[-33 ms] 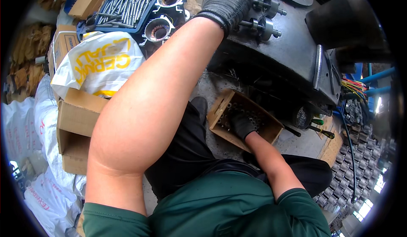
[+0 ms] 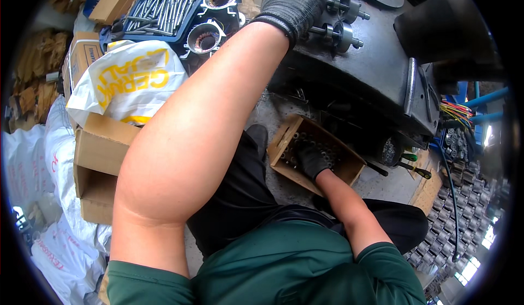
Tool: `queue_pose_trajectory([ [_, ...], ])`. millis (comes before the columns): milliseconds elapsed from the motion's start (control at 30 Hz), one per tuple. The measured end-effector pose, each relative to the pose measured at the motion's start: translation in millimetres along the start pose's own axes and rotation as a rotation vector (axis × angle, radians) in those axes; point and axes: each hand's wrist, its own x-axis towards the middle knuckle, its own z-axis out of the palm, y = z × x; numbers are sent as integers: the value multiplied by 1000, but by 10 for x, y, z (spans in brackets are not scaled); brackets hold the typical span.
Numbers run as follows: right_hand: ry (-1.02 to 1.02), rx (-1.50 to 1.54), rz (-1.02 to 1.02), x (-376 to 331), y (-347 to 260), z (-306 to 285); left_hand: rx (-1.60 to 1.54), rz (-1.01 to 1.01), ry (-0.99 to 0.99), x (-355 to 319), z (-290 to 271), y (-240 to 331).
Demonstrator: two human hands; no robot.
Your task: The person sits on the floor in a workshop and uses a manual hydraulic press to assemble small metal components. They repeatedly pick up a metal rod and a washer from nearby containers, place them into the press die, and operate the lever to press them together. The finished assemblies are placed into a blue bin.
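My left hand [image 2: 289, 7], in a dark grey knit glove, is at the top of the view, at the left edge of the metal workbench [image 2: 376, 48]. Its fingers look curled in, and whatever they grip is hidden. Right beside it lie shafts with round metal parts [image 2: 343, 36] on them. My right hand [image 2: 312, 161], gloved too, reaches down into an open cardboard box [image 2: 349, 177] on the floor. Small metal rings [image 2: 329, 157] surround it there, and its fingertips are out of sight among them.
At upper left, a blue tray [image 2: 127, 36] holds many metal shafts, with two motor stators [image 2: 204, 39] beside it. A white printed bag [image 2: 136, 81] and an open carton [image 2: 98, 179] stand at left. Stacked metal parts [image 2: 453, 217] lie at right, near green-handled tools [image 2: 420, 171].
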Motion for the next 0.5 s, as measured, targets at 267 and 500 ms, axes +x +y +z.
queue_pose_trajectory([
  [267,-167,109,18,-27,19,39,-111,0,-51,-106,-88,58],
  [500,-109,275,89,31,-221,-616,-46,52,10,-33,-9,-47],
])
